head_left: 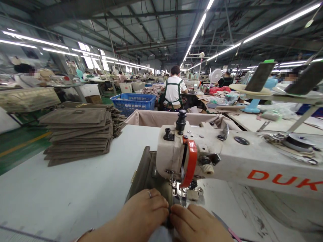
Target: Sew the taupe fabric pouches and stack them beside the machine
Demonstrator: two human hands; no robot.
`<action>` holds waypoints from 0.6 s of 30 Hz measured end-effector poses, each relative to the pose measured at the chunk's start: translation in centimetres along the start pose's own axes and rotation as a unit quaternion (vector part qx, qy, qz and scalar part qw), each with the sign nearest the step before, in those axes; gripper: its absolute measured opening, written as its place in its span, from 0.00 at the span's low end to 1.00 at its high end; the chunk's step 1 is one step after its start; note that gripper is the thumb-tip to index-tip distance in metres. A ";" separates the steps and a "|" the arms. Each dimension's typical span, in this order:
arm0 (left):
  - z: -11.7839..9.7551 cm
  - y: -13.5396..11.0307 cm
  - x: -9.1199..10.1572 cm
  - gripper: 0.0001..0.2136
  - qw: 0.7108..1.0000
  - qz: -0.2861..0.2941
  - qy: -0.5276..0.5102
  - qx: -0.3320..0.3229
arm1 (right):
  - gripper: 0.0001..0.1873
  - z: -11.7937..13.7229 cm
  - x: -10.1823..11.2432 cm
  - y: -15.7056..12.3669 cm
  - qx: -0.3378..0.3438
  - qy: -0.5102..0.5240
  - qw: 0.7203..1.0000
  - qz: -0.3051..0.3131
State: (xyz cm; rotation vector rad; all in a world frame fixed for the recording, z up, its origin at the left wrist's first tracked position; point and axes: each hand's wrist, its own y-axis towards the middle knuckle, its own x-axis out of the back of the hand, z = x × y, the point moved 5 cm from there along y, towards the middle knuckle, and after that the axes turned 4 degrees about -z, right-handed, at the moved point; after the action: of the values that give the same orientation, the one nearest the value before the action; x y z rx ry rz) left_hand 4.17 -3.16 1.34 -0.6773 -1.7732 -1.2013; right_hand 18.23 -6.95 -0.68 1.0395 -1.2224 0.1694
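An olive-brown fabric piece (148, 179) with a small dark label lies under the needle end of a white sewing machine (227, 158). My left hand (141, 213) presses on the near part of this fabric, fingers curled at its edge. Just to the right, my right hand (194, 222) pinches the same near edge, its fingertips almost touching the left ones. The presser foot (176, 188) sits at the right edge of the fabric, a short way beyond my fingers. My hands hide the fabric's nearest end.
A tall stack of brown fabric pieces (78, 131) stands at the left of the white table (83, 198). Past the table are a cloth-lined bin (148, 117), a blue basket (133, 102) and a seated co-worker (174, 89). Thread cones (259, 77) stand at the right.
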 end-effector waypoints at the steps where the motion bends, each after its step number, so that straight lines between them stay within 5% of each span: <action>1: 0.3 0.1 0.0 0.07 1.000 0.004 -0.005 0.001 | 0.12 -0.2 0.1 0.2 -0.003 0.005 1.000 0.004; 7: 1.6 1.1 0.1 0.06 1.000 0.001 -0.021 0.009 | 0.11 -1.1 -0.2 0.9 -0.025 -0.005 1.000 -0.001; 13: 3.1 2.0 0.5 0.09 0.997 -0.041 -0.029 0.062 | 0.21 -1.7 -1.2 1.0 -0.095 0.020 0.993 0.061; 18: 4.0 2.3 0.4 0.10 0.994 -0.060 -0.021 0.084 | 0.17 -2.1 -1.6 1.1 -0.152 0.051 0.983 0.095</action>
State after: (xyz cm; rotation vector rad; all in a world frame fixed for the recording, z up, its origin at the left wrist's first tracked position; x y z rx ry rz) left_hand 4.44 1.46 2.08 -0.5066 -1.9482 -1.1080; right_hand 18.38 -4.22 -1.31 0.6424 -1.2101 0.1745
